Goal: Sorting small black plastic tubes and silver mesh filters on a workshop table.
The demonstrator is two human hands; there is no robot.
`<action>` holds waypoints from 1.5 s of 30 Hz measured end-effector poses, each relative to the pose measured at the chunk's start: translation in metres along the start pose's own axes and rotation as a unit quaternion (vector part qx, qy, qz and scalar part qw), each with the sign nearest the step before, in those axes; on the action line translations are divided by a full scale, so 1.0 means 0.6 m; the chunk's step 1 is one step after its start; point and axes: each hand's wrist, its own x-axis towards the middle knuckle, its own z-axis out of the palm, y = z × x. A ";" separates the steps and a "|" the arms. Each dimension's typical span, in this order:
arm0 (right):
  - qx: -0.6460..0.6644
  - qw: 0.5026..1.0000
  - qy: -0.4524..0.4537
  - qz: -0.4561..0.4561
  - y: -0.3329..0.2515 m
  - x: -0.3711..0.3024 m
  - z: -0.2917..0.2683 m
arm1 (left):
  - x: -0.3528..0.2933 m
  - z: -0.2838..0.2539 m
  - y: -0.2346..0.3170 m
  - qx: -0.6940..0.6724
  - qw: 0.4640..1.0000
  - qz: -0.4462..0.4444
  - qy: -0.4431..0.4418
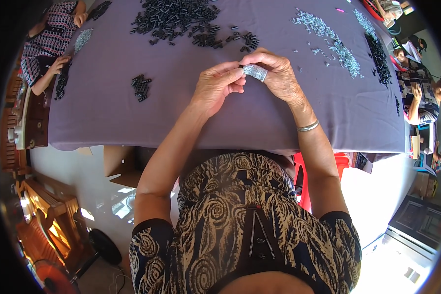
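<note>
Above the near part of the cloth, my left hand (pixel 217 84) and my right hand (pixel 278 77) meet at their fingertips. Both are closed in a pinch around a small black piece (pixel 240 66), mostly hidden by the fingers. A silvery wrap (pixel 255 72) appears to cover my right thumb. Left of my hands lies a little cluster of black tube-shaped pieces (pixel 140 88). Beyond them spreads a big heap of similar black pieces (pixel 174 19). Small silvery metal-looking pieces (pixel 345 56) are strewn to the right.
A purple-grey cloth (pixel 108 117) covers the table. Other people sit at its left and right sides, with further black and silvery piles before them. A pink stick-like item (pixel 339 10) lies far right. Below are a cardboard box (pixel 120 164), a red stool (pixel 345 161) and a black fan (pixel 104 246).
</note>
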 end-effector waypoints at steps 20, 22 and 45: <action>-0.224 0.958 0.145 0.107 0.027 -0.002 -0.077 | 0.011 -0.010 0.001 0.129 0.978 0.135 0.097; -0.250 0.953 0.139 0.097 0.028 -0.002 -0.065 | 0.012 -0.013 -0.003 0.150 0.976 0.135 0.084; -0.467 0.875 0.001 0.130 0.037 0.078 -0.033 | 0.014 -0.012 -0.016 0.167 0.973 0.129 0.095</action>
